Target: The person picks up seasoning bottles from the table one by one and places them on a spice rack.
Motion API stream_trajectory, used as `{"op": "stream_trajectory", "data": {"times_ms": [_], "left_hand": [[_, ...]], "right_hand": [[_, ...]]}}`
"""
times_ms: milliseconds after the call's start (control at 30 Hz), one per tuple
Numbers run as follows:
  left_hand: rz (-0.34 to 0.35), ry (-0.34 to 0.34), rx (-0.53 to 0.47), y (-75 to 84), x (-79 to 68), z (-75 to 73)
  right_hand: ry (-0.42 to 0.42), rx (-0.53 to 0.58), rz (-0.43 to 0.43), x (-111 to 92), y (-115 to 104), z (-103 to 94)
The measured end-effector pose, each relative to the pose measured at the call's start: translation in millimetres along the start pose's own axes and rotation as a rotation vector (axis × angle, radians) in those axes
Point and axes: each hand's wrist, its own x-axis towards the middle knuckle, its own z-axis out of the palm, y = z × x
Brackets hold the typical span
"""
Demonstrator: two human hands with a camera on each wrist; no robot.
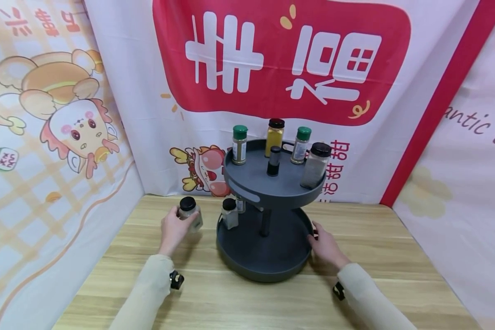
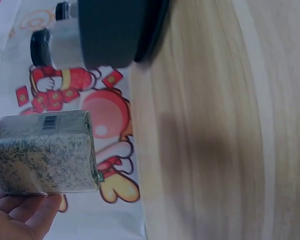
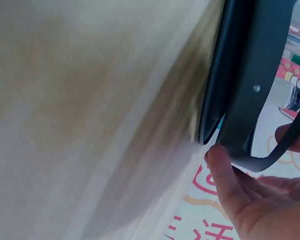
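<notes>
My left hand (image 1: 173, 232) grips a clear spice jar (image 1: 196, 223) with a black lid, left of a dark grey two-tier round rack (image 1: 264, 268). Pale contents with green flecks fill this jar (image 2: 45, 155) in the left wrist view, where a barcode shows on its side. It appears raised above the table. On the right, my other hand (image 1: 327, 246) holds the lower tier's rim at its handle cutout. Thumb and fingers (image 3: 225, 175) lie on either side of that rim in the right wrist view.
Upper-tier bottles include a green-capped one (image 1: 239, 149), a yellow-filled one (image 1: 274, 137), a small black-ended one (image 1: 274, 160) and a large black-lidded jar (image 1: 315, 167). A black-lidded jar (image 1: 230, 216) stands on the lower tier's left. Printed cloth (image 1: 128, 68) hangs behind the wooden table (image 1: 239, 305).
</notes>
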Motion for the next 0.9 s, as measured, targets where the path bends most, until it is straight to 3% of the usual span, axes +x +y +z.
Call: {"op": "stream_trajectory", "data": {"times_ms": [300,600,900], "left_hand": [[0.042,-0.021,-0.025,21.9,-14.5,4.8],[0.118,-0.012,-0.024,41.8,-24.4,13.7],[0.149,-0.014,-0.063,51.9,-30.9,26.5]], "right_hand": [[-0.036,0.015,-0.034,17,9,0.7],[-0.009,0.008,-0.037,30,16,1.5],[0.008,0.017,-0.117,31,16,3.0]]}}
